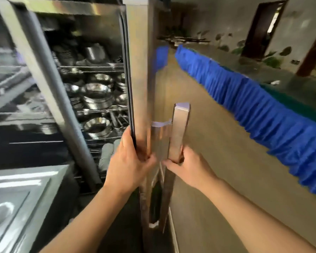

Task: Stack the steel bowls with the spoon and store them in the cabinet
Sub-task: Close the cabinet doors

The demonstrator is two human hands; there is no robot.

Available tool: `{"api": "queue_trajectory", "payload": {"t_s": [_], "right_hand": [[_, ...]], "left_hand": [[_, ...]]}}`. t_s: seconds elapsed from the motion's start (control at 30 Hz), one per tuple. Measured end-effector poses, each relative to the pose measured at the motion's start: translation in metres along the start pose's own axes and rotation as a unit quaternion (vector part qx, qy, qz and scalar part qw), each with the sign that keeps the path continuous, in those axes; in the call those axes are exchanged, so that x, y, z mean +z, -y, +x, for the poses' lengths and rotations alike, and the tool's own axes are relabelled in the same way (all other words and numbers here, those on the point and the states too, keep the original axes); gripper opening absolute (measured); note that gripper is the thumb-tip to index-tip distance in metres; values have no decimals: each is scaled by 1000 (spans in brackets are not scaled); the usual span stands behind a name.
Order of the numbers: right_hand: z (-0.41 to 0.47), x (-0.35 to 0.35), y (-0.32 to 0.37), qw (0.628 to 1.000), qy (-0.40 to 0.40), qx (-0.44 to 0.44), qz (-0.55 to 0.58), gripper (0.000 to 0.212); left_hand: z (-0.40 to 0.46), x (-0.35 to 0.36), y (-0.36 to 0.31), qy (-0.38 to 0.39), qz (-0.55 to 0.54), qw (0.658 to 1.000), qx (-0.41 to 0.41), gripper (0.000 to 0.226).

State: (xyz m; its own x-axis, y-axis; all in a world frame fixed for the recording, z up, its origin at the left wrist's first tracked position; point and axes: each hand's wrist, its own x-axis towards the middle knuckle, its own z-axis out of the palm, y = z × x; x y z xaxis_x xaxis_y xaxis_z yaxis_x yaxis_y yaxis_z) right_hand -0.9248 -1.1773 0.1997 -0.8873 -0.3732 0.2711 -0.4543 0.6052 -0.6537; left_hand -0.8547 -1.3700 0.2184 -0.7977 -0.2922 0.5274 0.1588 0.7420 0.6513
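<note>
A tall steel cabinet stands partly open, its door seen almost edge-on in the middle of the head view. My left hand grips the door's edge at its dark seal. My right hand is wrapped around the lower part of the long steel door handle. Inside, wire shelves hold several stacks of steel bowls, with more bowls one shelf below. No spoon can be made out in the blur.
A steel counter with a sink sits at lower left. The door's shiny face reflects a blue pleated table skirt, a floor and a dark doorway. White stacked dishes fill a lower shelf.
</note>
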Motion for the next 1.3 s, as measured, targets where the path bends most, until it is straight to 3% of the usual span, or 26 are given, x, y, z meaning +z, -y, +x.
{"api": "queue_trajectory", "payload": {"t_s": [0.17, 0.23, 0.4, 0.47, 0.7, 0.93, 1.13, 1.3], "right_hand": [[33, 60, 42, 980, 116, -13, 161, 46], [50, 88, 58, 972, 139, -13, 191, 38], [94, 145, 102, 956, 178, -52, 227, 14], [112, 164, 119, 951, 194, -61, 232, 20], [192, 229, 183, 936, 201, -117, 264, 29], [272, 299, 221, 946, 151, -79, 274, 29], [332, 343, 244, 954, 111, -51, 274, 42], [378, 364, 248, 957, 111, -14, 267, 18]], "left_hand": [[11, -53, 47, -44, 57, 996, -52, 51], [19, -72, 64, -54, 87, 991, -81, 45], [44, -104, 114, -71, 125, 982, -124, 58], [58, -114, 134, -70, 124, 981, -135, 56], [120, -143, 222, -78, 96, 983, -136, 45], [200, -165, 309, -65, 121, 984, -116, 45], [268, -184, 376, -54, 193, 978, -60, 52], [321, -202, 438, -99, 267, 959, -5, 68]]}}
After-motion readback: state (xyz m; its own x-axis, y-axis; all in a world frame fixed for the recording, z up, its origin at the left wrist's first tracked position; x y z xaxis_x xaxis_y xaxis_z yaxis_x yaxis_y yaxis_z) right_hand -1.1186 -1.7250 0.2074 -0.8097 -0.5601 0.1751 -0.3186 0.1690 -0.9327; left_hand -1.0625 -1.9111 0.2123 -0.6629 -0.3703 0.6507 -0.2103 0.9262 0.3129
